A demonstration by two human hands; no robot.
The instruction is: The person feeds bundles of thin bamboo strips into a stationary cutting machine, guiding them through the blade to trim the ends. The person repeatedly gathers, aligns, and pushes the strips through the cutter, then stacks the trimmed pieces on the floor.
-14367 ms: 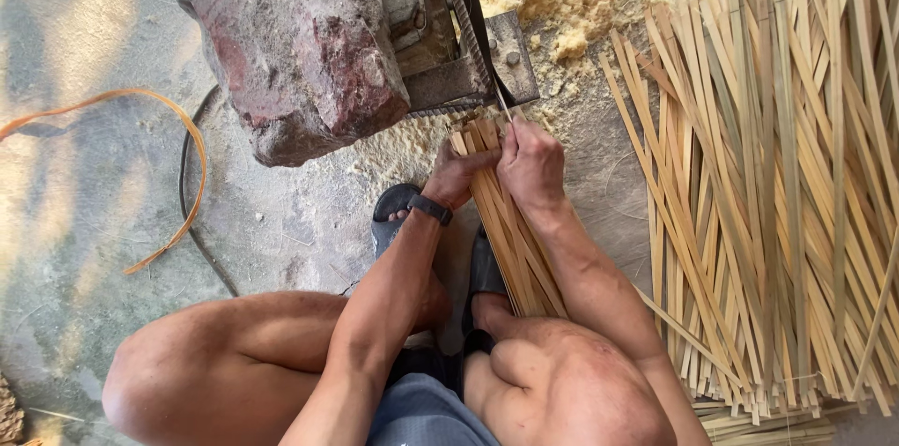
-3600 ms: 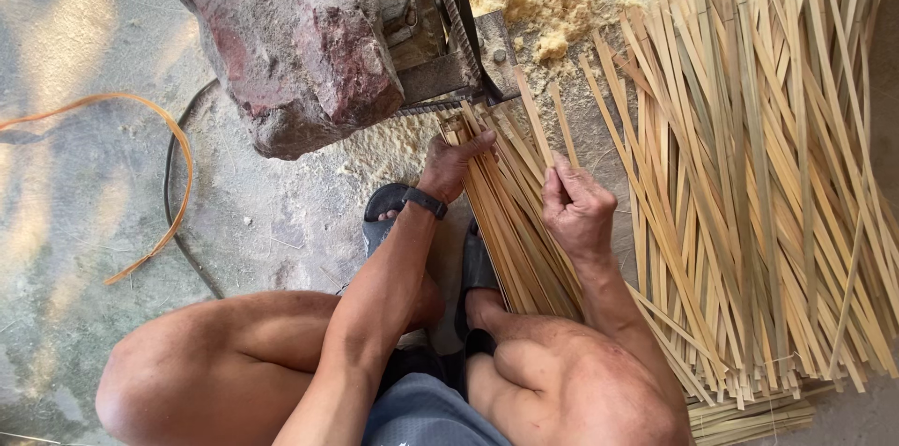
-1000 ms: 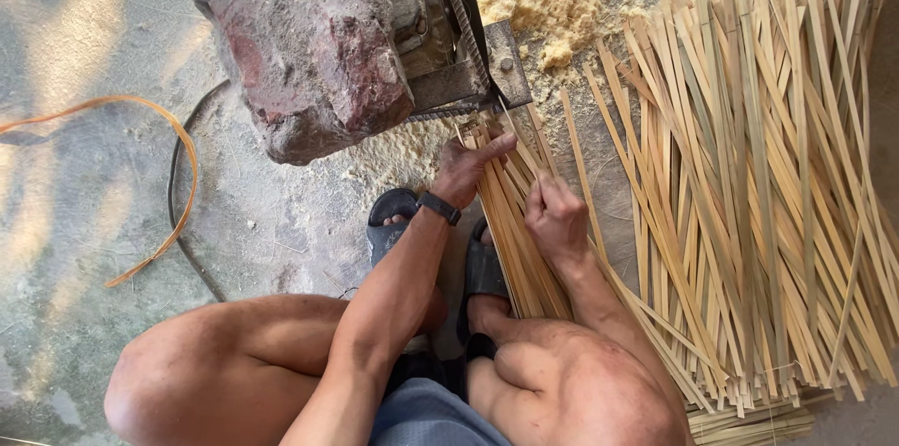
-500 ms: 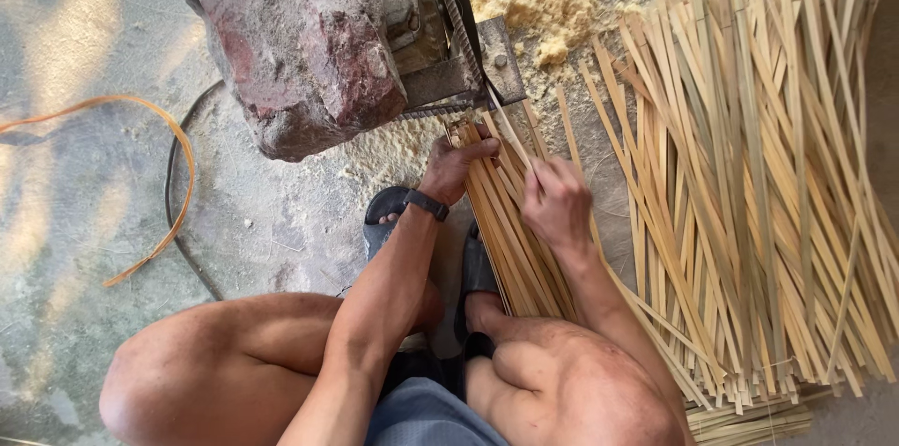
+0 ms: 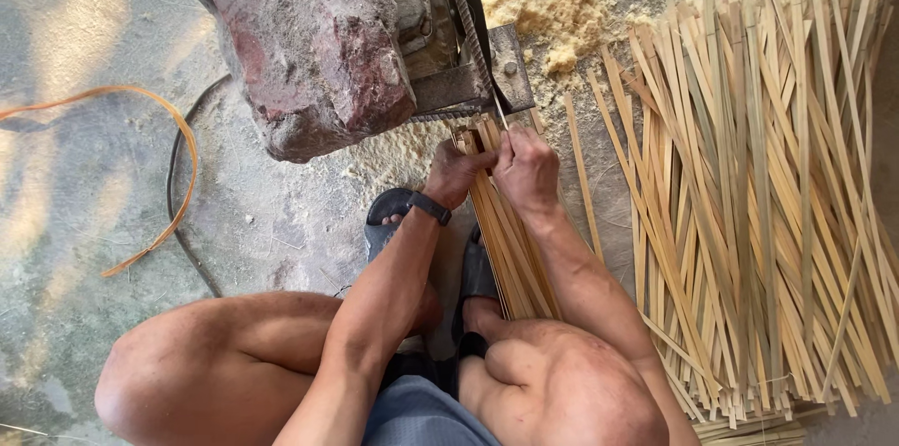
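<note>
Head cam: both hands (image 5: 496, 170) grip bamboo strip bundle (image 5: 510, 240) top, at saw blade (image 5: 465, 6).

The right hand (image 5: 527, 170), seen 3.6 s ago drawn back toward the large loose pile of strips (image 5: 763, 212), has been brought back beside the left hand (image 5: 456, 174), close under the saw blade (image 5: 465, 10). 0.5 s ago it was spread lower on the bundle of bamboo strips (image 5: 506, 230); now 1 thin strip (image 5: 503, 118) is pinched in its fingertips and pointed at the saw blade. The left hand has been shifted slightly down from the blade.
</note>
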